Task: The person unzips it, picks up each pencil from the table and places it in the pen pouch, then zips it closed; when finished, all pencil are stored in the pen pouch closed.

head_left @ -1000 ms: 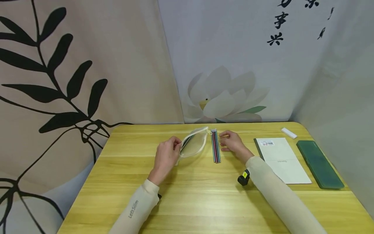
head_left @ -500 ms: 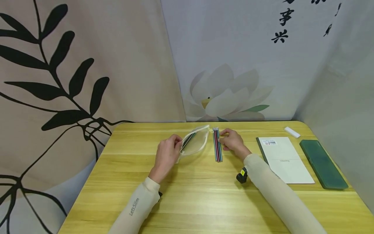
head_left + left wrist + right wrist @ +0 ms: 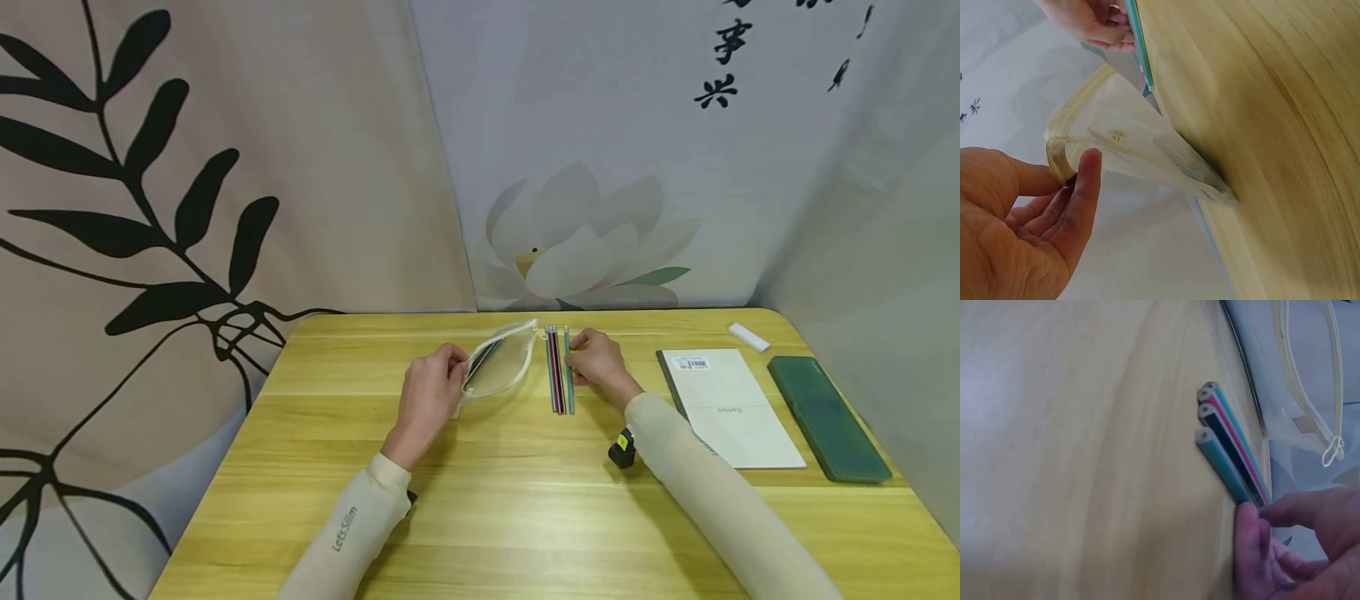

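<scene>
Pinches the translucent pouch [image 3: 504, 367] by its edge with the left hand [image 3: 429, 396] and, with the right hand [image 3: 602, 365], grips a teal pencil [image 3: 571, 398] just beside the other pencils [image 3: 557, 379] on the wooden table [image 3: 495, 517], near the pouch.

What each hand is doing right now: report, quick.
Left hand: closed, pinching the translucent zip pouch by its rim.
Right hand: closed, pinching one teal pencil.

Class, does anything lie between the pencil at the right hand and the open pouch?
Yes: the other pencils lie on the table between the pencil at the right hand and the pouch held by the left hand. Lifted over them, it would probably pass; nothing else visible is in between.
</scene>
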`<state>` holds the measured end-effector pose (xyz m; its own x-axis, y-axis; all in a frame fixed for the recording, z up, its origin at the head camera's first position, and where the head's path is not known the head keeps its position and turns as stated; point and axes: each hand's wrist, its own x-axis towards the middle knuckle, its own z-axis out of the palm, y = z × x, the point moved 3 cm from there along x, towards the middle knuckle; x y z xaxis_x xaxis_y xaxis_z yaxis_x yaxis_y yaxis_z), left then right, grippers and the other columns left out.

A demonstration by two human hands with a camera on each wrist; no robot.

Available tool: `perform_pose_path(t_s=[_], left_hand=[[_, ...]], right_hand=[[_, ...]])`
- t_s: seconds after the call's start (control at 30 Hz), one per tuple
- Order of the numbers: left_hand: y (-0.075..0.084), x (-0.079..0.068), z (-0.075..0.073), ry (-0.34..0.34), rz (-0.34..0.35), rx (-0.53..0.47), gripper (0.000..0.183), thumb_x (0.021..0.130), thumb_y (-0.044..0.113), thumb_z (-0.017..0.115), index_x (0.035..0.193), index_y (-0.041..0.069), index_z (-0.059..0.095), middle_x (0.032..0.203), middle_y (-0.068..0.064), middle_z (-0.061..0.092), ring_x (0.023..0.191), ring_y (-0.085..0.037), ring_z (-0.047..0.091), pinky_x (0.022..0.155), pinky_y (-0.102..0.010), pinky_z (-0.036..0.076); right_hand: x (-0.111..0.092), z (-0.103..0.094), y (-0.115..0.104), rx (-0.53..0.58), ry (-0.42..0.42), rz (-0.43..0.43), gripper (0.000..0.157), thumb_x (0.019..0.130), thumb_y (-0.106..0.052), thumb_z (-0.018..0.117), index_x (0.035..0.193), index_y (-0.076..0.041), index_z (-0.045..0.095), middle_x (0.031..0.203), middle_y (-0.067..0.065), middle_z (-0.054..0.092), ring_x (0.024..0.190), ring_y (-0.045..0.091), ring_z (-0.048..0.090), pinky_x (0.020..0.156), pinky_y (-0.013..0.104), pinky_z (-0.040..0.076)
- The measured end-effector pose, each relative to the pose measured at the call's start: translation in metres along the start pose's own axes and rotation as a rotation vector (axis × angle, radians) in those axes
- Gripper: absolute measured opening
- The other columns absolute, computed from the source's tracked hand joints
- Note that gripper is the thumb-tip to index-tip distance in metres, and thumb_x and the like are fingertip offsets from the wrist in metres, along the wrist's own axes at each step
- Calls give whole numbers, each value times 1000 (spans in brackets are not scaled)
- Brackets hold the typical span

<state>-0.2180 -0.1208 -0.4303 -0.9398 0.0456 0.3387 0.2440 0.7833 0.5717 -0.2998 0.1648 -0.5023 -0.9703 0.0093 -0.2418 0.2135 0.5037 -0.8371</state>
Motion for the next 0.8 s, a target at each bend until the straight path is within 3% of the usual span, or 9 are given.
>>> perform_pose_path(t_s=[0.23, 0.53, 0.8], left_hand=[[0, 1, -1, -1, 9, 16, 7, 102, 10, 69, 101, 7, 76, 86, -5, 78, 69, -14, 67, 63, -30, 55], [-2, 1, -1, -9, 8, 21, 6, 102, 10, 70, 101, 7, 76, 86, -5, 78, 69, -13, 67, 62, -29, 55], [-2, -1, -2, -9, -1, 23, 7, 102, 11, 70, 101, 8, 76, 86, -5, 77, 69, -13, 66, 63, -29, 55]], right_hand=[[2, -1, -9, -183, 45, 8, 16, 92, -11, 67, 104, -4, 59, 76, 4, 56, 47, 16, 60, 50, 33, 59], [0, -3, -13, -243, 45, 23, 16, 91, -7, 66, 104, -2, 58, 74, 3, 52, 47, 18, 63, 49, 32, 59], [-1, 1, -15, -350, 55, -3, 11, 92, -9, 64, 99, -5, 57, 76, 6, 59, 48, 22, 68, 43, 28, 54]])
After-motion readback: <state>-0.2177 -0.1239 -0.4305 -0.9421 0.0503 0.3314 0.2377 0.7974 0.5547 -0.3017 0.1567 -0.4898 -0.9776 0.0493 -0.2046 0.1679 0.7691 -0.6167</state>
